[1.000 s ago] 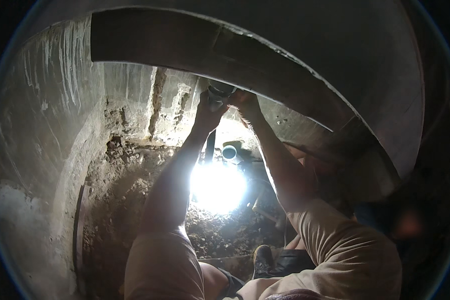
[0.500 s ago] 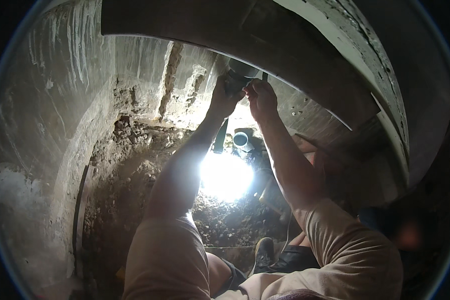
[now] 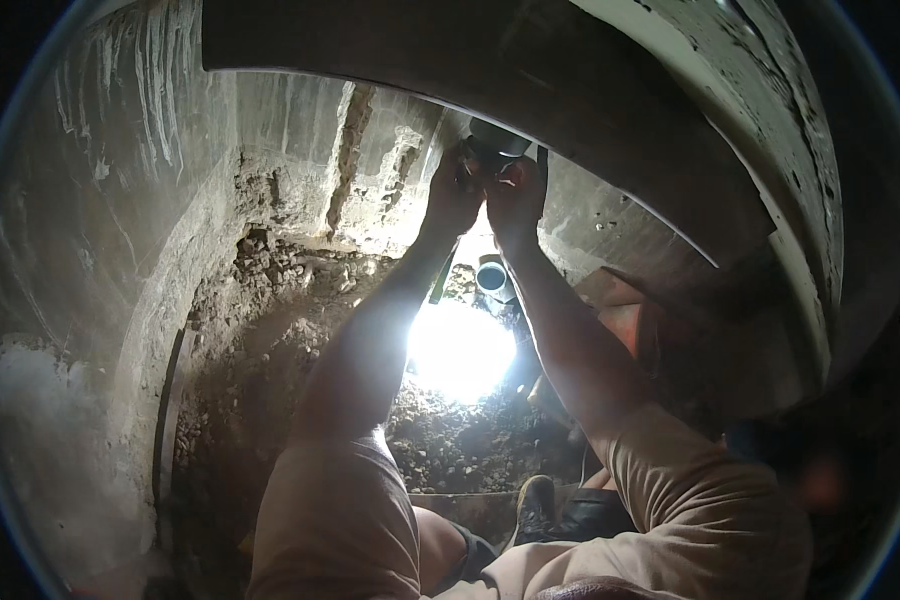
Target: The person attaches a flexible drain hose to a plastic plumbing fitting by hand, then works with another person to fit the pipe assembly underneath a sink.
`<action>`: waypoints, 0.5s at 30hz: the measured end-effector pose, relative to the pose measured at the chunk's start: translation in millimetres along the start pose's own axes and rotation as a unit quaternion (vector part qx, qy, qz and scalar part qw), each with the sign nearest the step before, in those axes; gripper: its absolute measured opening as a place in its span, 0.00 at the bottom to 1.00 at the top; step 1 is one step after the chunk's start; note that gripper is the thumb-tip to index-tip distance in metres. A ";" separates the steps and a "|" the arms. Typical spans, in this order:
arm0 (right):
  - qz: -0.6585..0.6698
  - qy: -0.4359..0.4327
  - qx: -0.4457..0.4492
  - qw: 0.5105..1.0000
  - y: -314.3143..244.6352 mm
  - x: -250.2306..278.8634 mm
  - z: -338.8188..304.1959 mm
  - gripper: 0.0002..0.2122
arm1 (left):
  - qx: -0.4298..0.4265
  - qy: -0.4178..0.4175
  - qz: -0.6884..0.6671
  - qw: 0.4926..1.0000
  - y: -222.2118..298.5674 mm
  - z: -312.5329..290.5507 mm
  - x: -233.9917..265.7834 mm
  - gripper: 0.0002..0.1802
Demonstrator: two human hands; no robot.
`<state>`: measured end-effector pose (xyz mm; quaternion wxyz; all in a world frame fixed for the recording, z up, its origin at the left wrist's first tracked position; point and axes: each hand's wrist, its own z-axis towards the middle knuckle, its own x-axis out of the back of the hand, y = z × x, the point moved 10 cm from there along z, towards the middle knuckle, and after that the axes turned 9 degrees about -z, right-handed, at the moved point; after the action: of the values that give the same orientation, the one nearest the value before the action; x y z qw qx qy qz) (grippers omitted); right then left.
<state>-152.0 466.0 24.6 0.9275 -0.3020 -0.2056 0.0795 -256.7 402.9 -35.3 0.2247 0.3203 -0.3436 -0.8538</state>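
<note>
A dark grey pipe [image 3: 498, 138] comes down from behind the edge of a dark overhanging panel [image 3: 490, 60]. Both my arms reach up to its lower end. My left hand [image 3: 455, 195] is closed around the left side of that end, its fingers curled in shadow. From the right, my right hand [image 3: 517, 200] closes on the same end, the fingers bent close to those of the left. Exactly how the fingertips sit on the pipe is hard to make out. Below my hands, an open grey pipe end [image 3: 491, 277] sticks up from the ground.
A glaring work lamp [image 3: 460, 350] shines between my forearms. Rubble and soil [image 3: 260, 360] cover the pit floor. A rough concrete wall [image 3: 100, 270] with broken grooves curves around the left and back. Something orange [image 3: 625, 325] lies right of my right forearm. My shoe [image 3: 536, 505] is below.
My right hand has gone from a pinch beside the pipe's end to a closer hold around it. Both hands are now nearer together, and the view has shifted slightly.
</note>
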 end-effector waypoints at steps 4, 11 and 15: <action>0.090 -0.082 -0.035 0.992 -4.3 -2.4 0.8 0.13 | -0.045 -0.017 0.108 0.993 11.5 -5.2 7.6 0.38; 0.103 -0.114 -0.075 0.985 51.7 -10.6 8.7 0.18 | 0.011 -0.035 -0.005 0.999 16.0 0.4 -8.0 0.31; 0.395 -0.075 -0.118 0.908 45.2 -15.4 -25.0 0.22 | 0.001 -0.023 -0.038 0.999 16.2 -0.1 8.7 0.30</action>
<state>-156.3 485.0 -25.7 0.7597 -0.4593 -0.1464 0.4365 -260.0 386.9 -26.9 0.1837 0.3139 -0.3368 -0.8685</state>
